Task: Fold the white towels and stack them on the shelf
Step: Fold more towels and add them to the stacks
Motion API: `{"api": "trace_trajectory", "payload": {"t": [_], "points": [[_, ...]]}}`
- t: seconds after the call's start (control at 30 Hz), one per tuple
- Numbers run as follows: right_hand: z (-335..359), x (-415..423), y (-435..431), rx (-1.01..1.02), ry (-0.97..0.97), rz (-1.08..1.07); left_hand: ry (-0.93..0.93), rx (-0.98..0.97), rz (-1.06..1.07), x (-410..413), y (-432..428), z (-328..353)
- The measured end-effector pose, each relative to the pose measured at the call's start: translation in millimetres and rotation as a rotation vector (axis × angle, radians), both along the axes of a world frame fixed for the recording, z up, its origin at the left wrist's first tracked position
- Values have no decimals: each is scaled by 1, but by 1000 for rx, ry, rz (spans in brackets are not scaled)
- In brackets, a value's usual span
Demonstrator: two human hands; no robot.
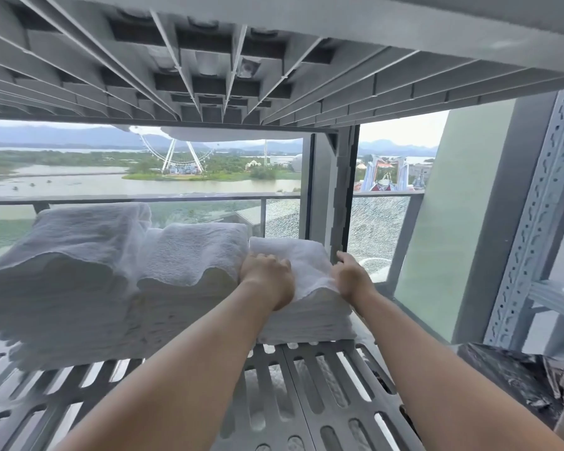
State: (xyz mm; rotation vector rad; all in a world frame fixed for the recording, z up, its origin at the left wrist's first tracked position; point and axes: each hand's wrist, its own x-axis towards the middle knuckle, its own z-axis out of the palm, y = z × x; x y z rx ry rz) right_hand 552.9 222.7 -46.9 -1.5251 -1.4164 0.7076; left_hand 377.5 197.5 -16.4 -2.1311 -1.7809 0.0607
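- Pressing top towel (293, 255) flat with left hand (267, 275), fingers relaxed, grip not closed.
- Steadying right edge with right hand (352, 275); grip hidden, cannot tell.
- Sitting on lowest stack (310, 320) at right end of shelf (306, 385), touching taller piles (192, 255).
- Probably soft, light, floppy; best lifted from under folded edges, both palms.

Both forearms enter from 6 o'clock. The left hand (267, 273) rests palm-down on top of the rightmost towel stack (310, 315), near centre toward 5 o'clock on the slatted grey shelf (323, 388). The right hand (352, 275) touches that stack's right edge. The middle stack (192, 255) and the left stack (72, 255) stand at 8 to 9 o'clock, touching each other. The upper shelf underside (209, 60) is at 12 o'clock.
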Motion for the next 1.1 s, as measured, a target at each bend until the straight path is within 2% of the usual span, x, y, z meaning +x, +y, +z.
{"api": "trace_trajectory", "payload": {"t": [0.1, 0.2, 0.27, 0.4, 0.5, 0.7, 0.77, 0.87, 0.93, 0.97, 1.03, 1.1], "points": [[9, -10, -4, 199, -258, -158, -17, -57, 35, -3, 1, -5], [21, -25, -5, 336, -502, -109, -32, -80, 50, -5, 2, -3], [27, -35, 0, 252, -619, -2, -31, -96, 57, -5, 2, -4], [31, -45, 22, -85, -811, 159, -68, -129, 62, -7, 3, -3], [10, -41, 28, -131, -848, 240, -85, -139, 50, -9, 7, -3], [-17, -33, 31, 7, -765, 241, 8, -209, 15, -3, 5, 3], [-20, -33, 26, 163, -596, 147, 17, -221, 2, -1, 2, 6], [-27, -28, 9, 364, -273, -184, 27, -267, 42, 3, -2, 12], [-30, -21, 2, 295, -181, -295, 51, -261, 17, 5, -5, 14], [-31, -16, 2, 197, -155, -272, 33, -216, -30, 6, -8, 12], [-30, -4, 7, -13, -22, -135, -109, -137, -151, 6, -14, 4], [-30, 3, 11, -136, 249, -12, -196, -175, -226, 5, -19, -7]]}}
